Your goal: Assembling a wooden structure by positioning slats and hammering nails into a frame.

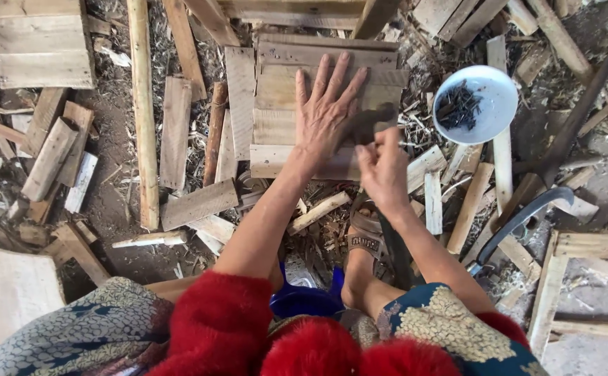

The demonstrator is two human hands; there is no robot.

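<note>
Head view shows left hand point(326, 115) spread flat on the plank panel point(318, 104), right hand point(382, 170) beside it pinching a nail, not yet driven.

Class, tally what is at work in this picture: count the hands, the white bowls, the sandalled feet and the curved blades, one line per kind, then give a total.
Hands: 2, the left hand flat on the plank panel, the right hand pinching something small
White bowl of dark nails: 1
Sandalled foot: 1
Curved blade: 1
Total: 5
</note>
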